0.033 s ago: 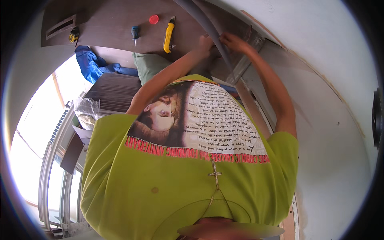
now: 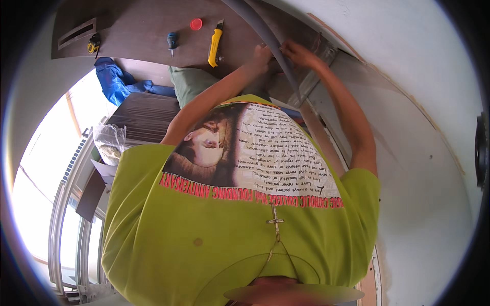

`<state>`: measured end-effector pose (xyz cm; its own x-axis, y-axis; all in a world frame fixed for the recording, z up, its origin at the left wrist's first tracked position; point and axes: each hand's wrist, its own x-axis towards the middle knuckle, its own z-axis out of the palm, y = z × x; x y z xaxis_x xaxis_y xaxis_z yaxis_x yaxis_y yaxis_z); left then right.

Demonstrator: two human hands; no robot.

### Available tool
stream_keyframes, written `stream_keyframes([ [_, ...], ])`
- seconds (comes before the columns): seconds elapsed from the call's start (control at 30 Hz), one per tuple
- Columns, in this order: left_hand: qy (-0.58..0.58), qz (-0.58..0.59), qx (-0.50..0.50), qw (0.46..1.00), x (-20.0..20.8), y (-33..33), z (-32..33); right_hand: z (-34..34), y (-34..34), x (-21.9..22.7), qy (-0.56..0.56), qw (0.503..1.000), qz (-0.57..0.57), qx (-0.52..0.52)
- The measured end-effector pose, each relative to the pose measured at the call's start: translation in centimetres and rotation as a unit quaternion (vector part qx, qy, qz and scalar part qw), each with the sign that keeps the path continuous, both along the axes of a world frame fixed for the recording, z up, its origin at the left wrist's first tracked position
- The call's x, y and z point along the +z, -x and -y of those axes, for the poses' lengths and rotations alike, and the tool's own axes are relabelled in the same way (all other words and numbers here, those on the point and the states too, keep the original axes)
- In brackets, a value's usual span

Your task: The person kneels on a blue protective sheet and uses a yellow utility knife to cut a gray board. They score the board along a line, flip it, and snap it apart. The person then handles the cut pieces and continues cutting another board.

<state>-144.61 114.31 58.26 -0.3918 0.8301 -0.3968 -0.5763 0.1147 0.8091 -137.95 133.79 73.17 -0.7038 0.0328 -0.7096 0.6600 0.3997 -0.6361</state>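
Observation:
A thick grey tube point(image 2: 253, 23) curves down across the dark brown floor point(image 2: 143, 28) toward the foot of the white wall point(image 2: 408, 102). My left hand point(image 2: 263, 55) is closed against the tube's left side. My right hand point(image 2: 300, 52) grips it from the right, fingers pointing at the tube. Both bare forearms reach forward from my yellow-green printed T-shirt point(image 2: 214, 239), which fills the lower picture. Below the hands the tube meets a metal track point(image 2: 312, 84) along the wall base; the contact there is partly hidden by my hands.
On the floor to the left lie a yellow utility knife point(image 2: 215, 43), a blue-handled screwdriver point(image 2: 172, 41), a red cap point(image 2: 196, 24) and a yellow tape measure point(image 2: 93, 46). A blue cloth point(image 2: 116, 81), stacked dark planks point(image 2: 145, 116) and a plastic bag point(image 2: 107, 143) sit near the bright window.

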Motion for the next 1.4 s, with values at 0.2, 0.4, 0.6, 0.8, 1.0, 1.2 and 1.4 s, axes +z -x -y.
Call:
stream_keyframes([
  [0.2, 0.003, -0.31, -0.075, 0.948, 1.4, 0.0, -0.3, 0.3, -0.5, 0.3, -0.126, 0.973, -0.172, 0.085],
  [0.4, -0.028, -0.155, -0.012, 0.987, 5.1, 0.8, 0.8, 0.8, 1.5, 1.2, -0.137, 0.961, -0.143, 0.191],
  [0.6, 0.173, 0.164, 0.046, 0.97, 11.4, 1.3, -1.2, 0.3, 1.6, -1.8, -0.029, 0.996, -0.024, 0.087],
  [0.8, 0.169, 0.066, -0.003, 0.983, 12.7, 3.5, -1.4, 0.3, 2.0, -4.3, 0.064, 0.983, 0.113, -0.128],
  [1.0, 0.171, -0.233, -0.151, 0.945, 10.5, 4.4, -0.7, 1.3, 2.6, -2.4, -0.012, 0.997, -0.055, -0.045],
  [1.2, 0.105, -0.317, -0.131, 0.933, 8.1, 3.2, 0.8, 2.7, 2.2, -1.2, -0.128, 0.985, -0.094, 0.065],
  [1.4, 0.094, -0.302, -0.11, 0.942, 5.0, 2.5, 0.9, 2.0, 1.9, -0.6, -0.026, 0.993, -0.053, -0.1],
])
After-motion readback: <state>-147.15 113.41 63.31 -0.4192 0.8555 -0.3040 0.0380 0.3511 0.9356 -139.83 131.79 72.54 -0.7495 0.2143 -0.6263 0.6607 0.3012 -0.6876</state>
